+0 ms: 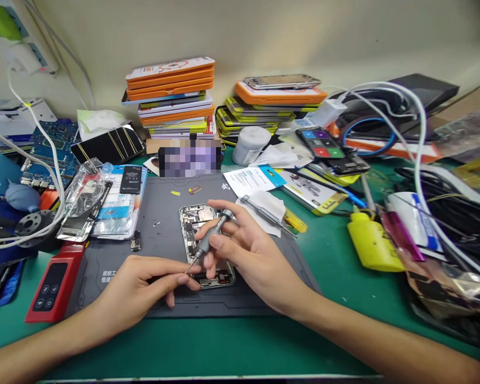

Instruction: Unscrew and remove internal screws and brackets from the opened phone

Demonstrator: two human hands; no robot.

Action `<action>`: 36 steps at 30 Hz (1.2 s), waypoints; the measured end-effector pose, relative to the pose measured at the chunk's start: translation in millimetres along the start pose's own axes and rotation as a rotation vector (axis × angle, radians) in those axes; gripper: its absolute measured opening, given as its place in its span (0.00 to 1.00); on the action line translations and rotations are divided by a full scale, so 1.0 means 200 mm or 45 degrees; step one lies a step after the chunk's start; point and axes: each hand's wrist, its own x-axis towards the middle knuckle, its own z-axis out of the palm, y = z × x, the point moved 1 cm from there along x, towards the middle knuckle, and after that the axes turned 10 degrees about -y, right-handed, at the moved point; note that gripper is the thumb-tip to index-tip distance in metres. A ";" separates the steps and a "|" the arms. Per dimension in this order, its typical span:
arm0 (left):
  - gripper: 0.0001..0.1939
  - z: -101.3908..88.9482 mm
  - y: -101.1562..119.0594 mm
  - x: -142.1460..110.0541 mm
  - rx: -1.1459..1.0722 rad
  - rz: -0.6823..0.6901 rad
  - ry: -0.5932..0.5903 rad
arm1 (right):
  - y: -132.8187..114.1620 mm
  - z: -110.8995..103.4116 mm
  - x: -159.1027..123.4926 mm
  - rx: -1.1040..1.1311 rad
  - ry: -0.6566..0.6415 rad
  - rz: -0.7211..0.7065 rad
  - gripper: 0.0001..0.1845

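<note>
A grey precision screwdriver (206, 242) slants down to the left, its handle gripped between the thumb and fingers of my right hand (260, 258). At the lower end of its shaft, my left hand (138, 290) is closed, thumb and forefinger pinching the tip; whether something tiny is there too I cannot tell. Beneath both hands lies an opened smartphone (202, 212), its inner boards and parts exposed, partly hidden by my fingers. It rests on a dark grey work mat (156, 208). A small phone component (136, 241) lies left of the phone.
Another screwdriver (264, 212) lies on white paper to the right. Stacked orange and yellow boxes (170, 80) stand behind the mat. A red device with buttons (50, 288) sits at the left, a yellow bottle (372, 242) at the right. White cables (422, 133) loop over the right-hand clutter.
</note>
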 end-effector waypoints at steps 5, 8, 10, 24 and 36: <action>0.13 0.00 0.00 -0.01 -0.008 -0.040 0.007 | 0.00 0.00 -0.01 0.030 -0.002 -0.014 0.26; 0.12 0.00 0.01 0.00 -0.008 -0.042 0.012 | 0.00 0.00 -0.01 0.041 -0.005 -0.030 0.26; 0.12 0.00 0.02 0.01 -0.012 -0.036 0.013 | -0.01 0.00 0.00 0.044 -0.012 -0.045 0.26; 0.12 -0.02 0.02 -0.01 0.033 0.008 -0.004 | -0.01 0.01 0.01 0.087 -0.042 -0.066 0.25; 0.11 -0.02 0.03 0.00 0.007 -0.020 0.018 | -0.01 0.01 0.00 0.028 -0.029 -0.073 0.27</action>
